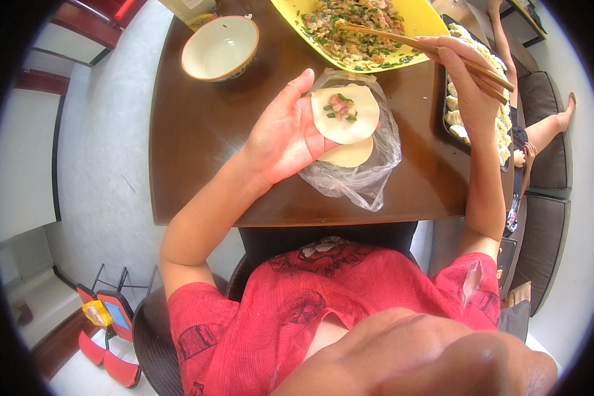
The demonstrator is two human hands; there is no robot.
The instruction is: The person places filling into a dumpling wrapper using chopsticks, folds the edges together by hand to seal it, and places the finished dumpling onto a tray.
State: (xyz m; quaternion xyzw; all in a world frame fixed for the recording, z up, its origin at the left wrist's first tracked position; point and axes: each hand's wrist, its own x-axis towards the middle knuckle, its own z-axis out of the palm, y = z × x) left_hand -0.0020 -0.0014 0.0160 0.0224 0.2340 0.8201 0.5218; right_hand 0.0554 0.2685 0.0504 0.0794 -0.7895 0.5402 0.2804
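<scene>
On my left hand [289,133], palm up, lies a round dumpling wrapper [346,131] with a small mound of meat and green onion filling [342,107] in its middle. Beneath that hand, more round wrappers [351,154] rest on a clear plastic bag [371,185]. My right hand [468,74] grips a pair of wooden chopsticks [401,38], whose tips touch the chopped filling [361,29] in a yellow basin [422,29]. Under and beside my right wrist, a dark tray [445,129] holds several folded dumplings [454,118].
A white bowl [220,48] with an orange rim stands at the upper left of the brown wooden table [198,133]. Behind it is a partly visible container [190,11]. At the right, another person [544,129] is on a dark sofa [544,163] beyond the tray.
</scene>
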